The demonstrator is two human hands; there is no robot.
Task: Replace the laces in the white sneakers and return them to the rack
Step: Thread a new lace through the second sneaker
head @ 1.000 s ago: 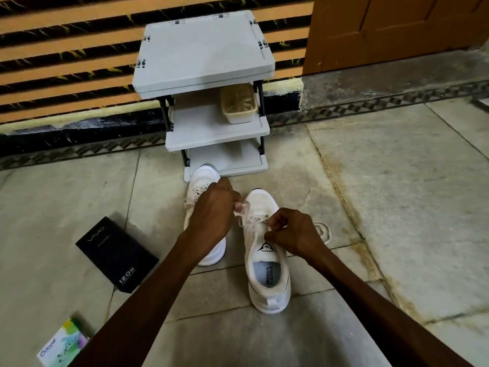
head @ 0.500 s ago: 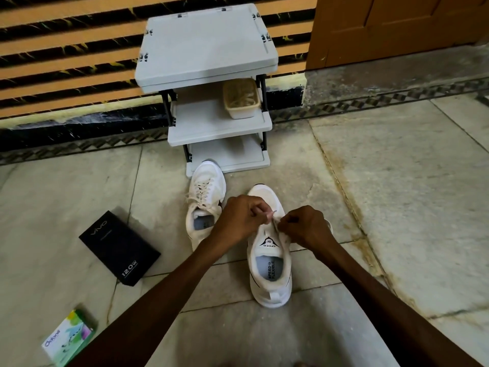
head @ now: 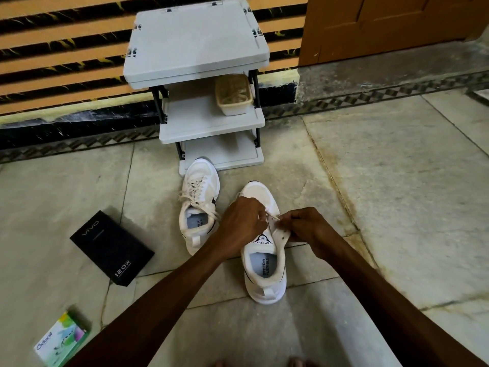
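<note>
Lace point(head: 272, 216) between left grip point(head: 243, 221), right grip point(head: 304, 225)

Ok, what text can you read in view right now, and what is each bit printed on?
"vivo" and "120W": black box on the floor.
"Odonil": small green and white box on the floor.
"SPEED": tongue of the near sneaker.
"SPEED" and "FLEXIBLE": that sneaker's insole.
Far sneaker: the insole print is partly hidden and unreadable.
</note>
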